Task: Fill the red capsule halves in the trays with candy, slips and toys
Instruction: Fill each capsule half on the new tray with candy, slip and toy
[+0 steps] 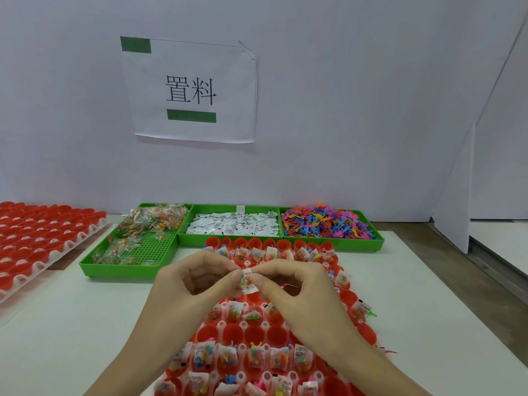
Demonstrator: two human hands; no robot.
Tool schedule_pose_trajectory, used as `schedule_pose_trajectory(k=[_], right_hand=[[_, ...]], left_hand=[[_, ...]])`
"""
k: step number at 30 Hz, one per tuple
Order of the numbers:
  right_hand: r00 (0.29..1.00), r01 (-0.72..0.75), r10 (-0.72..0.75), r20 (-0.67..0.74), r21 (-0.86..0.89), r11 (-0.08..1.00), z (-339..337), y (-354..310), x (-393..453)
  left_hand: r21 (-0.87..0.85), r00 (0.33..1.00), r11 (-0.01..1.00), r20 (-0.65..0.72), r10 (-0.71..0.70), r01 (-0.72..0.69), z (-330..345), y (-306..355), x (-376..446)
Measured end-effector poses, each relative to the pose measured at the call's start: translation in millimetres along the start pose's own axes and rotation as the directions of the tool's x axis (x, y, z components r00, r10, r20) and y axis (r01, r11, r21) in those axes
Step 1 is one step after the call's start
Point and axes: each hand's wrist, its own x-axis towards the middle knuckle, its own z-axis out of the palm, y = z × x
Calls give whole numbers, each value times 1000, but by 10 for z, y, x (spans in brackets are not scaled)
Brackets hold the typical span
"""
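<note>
While both hands are pinching one small bundle above the middle of the tray, the likeliest slip is losing it: the slip is wrapping a candy bag, and if the fingertips are easing off unevenly the paper could be springing open and the bag dropping into a cup that is already full. A second risk, I judge, is the wrists brushing the filled cups beneath and knocking their contents askew, since the forearms are crossing the near rows.

The bundle is looking like a white printed slip curled round a clear bag of coloured candy. The left hand is gripping its left edge between thumb and forefinger; the right hand is gripping the right edge the same way.

Below, the tray's red cups are mostly showing bags and slips, though one row toward the near edge is sitting bare. Along the desk's far edge, green bins are holding candy, slips and toys. A second tray of red halves is lying at the left edge.
</note>
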Motion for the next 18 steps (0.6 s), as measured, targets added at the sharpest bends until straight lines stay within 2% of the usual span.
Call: schedule_pose_trajectory(k=[5,7,10,12,15,18], right_hand=[[1000,-17,18,-11,65,998,-30,-34,44],[999,-23,22,26,30,999,-58,-47,79],[997,-39,47,59,-135,990,-201,21,269],[998,-61,62,-4,-255,965,-388,163,508],[992,-125,94,-87,-484,866,-718,484,913],[980,-182,190,-58,-649,738,-954,835,1212]], left_hand=[[20,1000,1000,21,2,-3,-1,20,-3],[52,999,999,31,7,-8,12,18,-7],[86,1000,996,22,6,-7,24,21,-15],[102,1000,995,21,2,-4,23,25,-13],[118,1000,993,19,6,-8,28,42,-20],[124,1000,992,21,6,-8,27,47,-29]])
